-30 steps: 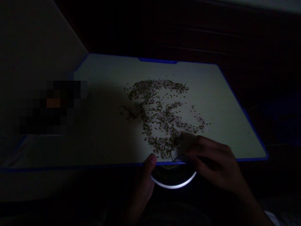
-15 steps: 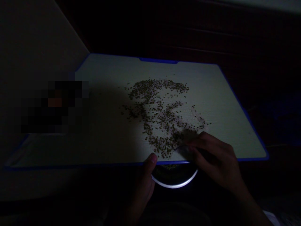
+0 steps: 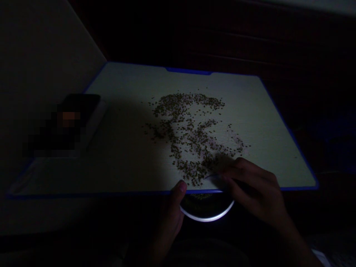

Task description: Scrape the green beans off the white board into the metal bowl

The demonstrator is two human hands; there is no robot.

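A pale board [image 3: 133,167] with blue edging slopes before me in dim light, strewn with small dark greenish seeds or grains [image 3: 191,137]. My left hand [image 3: 174,211] is closed at the board's front edge, thumb on top and fingers hidden beneath. The fingers of my right hand [image 3: 256,189] pinch a small thin-edged piece [image 3: 213,175], too dark to name, beside the nearest grains. Under the front edge, between my hands, sits a round bowl [image 3: 205,219] with a bright rim; some greenish grains show inside.
A dark flat device [image 3: 85,102], like a phone and partly blurred out, lies at the board's left side. A pale surface [image 3: 41,44] extends behind it on the left. Dark panels [image 3: 236,44] stand beyond the board, and something blue [image 3: 333,137] lies to the right.
Both hands stay almost in place. The small piece in my right hand has tilted, now showing a thin edge instead of its greyish face. The grains look nearly the same.
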